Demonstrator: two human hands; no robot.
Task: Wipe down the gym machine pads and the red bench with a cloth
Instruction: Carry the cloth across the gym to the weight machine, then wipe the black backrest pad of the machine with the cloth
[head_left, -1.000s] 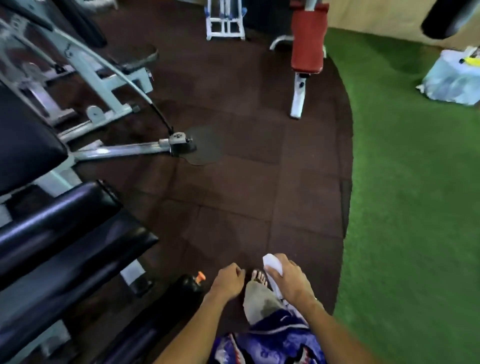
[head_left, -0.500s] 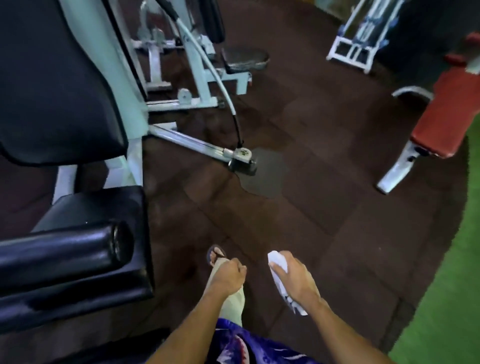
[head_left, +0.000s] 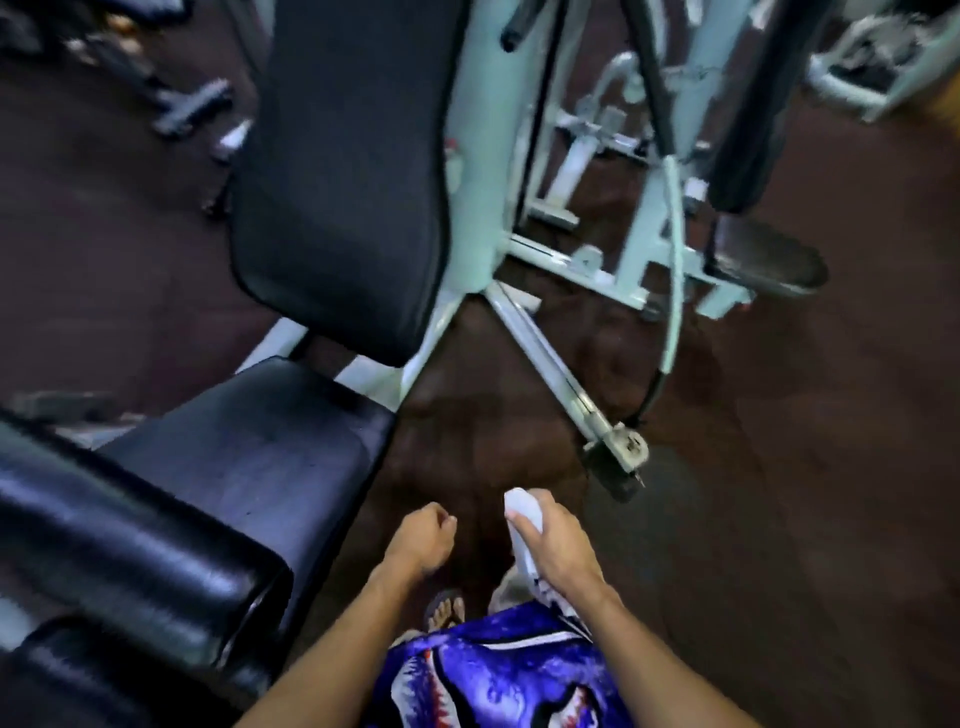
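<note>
**The view has turned from the red bench to the black machine pads**

One second ago the red bench stood ahead at the far side of the floor. Half a second ago it had moved to the right edge. Now it is not visible at all, and the black back pad (head_left: 343, 176) of the machine fills the upper middle, with the seat pad (head_left: 249, 457) below it and a black roller pad (head_left: 130, 551) at the lower left.

The hands have changed very little. The right hand (head_left: 558, 545) still grips the white cloth (head_left: 524, 525), its fingers curled around it, in the air above the brown floor (head_left: 779, 467). The cloth touches no pad. The left hand (head_left: 421, 540) is a loose fist and holds nothing, just beside the edge of the seat pad.

I judge that the person has chosen the machine pads first; the seat pad is the nearest surface. The bench is probably left for later.
</note>
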